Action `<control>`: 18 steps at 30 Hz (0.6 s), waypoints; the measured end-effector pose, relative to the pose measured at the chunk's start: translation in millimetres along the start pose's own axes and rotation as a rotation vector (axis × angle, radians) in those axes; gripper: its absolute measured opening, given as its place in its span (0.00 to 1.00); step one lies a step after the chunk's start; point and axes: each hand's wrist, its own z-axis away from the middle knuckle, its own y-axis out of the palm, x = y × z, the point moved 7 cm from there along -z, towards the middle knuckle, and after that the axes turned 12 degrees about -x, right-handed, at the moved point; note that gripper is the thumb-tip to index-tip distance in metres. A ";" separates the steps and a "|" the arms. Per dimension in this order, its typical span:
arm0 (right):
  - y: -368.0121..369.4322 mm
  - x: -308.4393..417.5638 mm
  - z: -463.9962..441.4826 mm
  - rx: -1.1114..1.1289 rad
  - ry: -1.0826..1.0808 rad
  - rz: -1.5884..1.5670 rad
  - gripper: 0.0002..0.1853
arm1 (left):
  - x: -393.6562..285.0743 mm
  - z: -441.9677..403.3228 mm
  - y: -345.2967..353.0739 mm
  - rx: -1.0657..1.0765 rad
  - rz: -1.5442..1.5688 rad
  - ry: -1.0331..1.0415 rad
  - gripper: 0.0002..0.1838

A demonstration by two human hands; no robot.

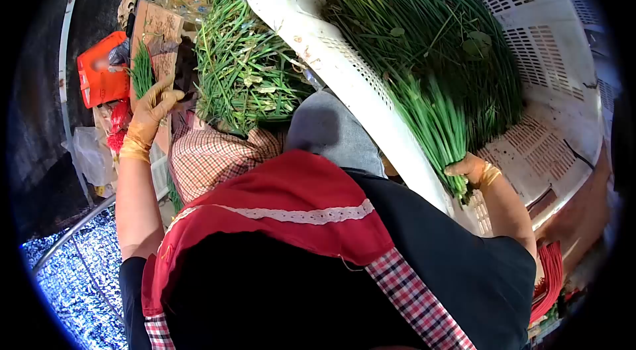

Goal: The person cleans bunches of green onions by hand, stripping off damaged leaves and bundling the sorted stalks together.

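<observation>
My left hand [154, 111], in a thin yellowish glove, is at the left with its fingers closed at the lower end of a small bunch of green chives [141, 71]. At the right, my right hand [472, 170], gloved the same way, grips a larger bunch of chives [434, 124] near its pale cut ends. That bunch leans over the inner side of a white slotted plastic basket [291, 15], against a thick pile of chives [424, 25] inside. Its leaves are slightly blurred.
Loose, tangled green leaves [245, 65] are heaped left of the basket. Beside my left hand are a wooden board [159, 28], an orange-red packet [103, 70] and red ties [118, 121]. More red strips [548, 277] hang at the lower right. A metal rail [69, 234] runs at the lower left.
</observation>
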 end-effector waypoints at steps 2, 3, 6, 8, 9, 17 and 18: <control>7.2 17.4 24.0 0.130 -0.057 -0.148 0.28 | -24.6 3.8 14.2 0.037 0.056 0.015 0.33; 10.7 18.9 31.5 0.230 -0.030 -0.251 0.25 | -38.1 6.6 23.4 0.075 0.108 0.032 0.32; 7.5 16.0 46.3 0.343 -0.077 -0.366 0.23 | -75.2 16.8 55.2 0.194 0.227 0.084 0.33; 22.8 44.1 66.3 0.341 -0.112 -0.507 0.25 | -101.8 31.3 87.0 0.334 0.188 0.026 0.35; 26.6 57.8 73.7 0.340 -0.148 -0.658 0.28 | -108.6 40.0 106.5 0.512 0.277 0.035 0.35; 71.7 228.6 149.2 0.199 -0.786 -0.488 0.31 | -214.3 96.2 249.8 0.866 0.305 0.073 0.48; 78.1 254.1 160.1 0.134 -0.877 -0.444 0.31 | -236.1 93.8 252.8 0.829 0.476 0.189 0.41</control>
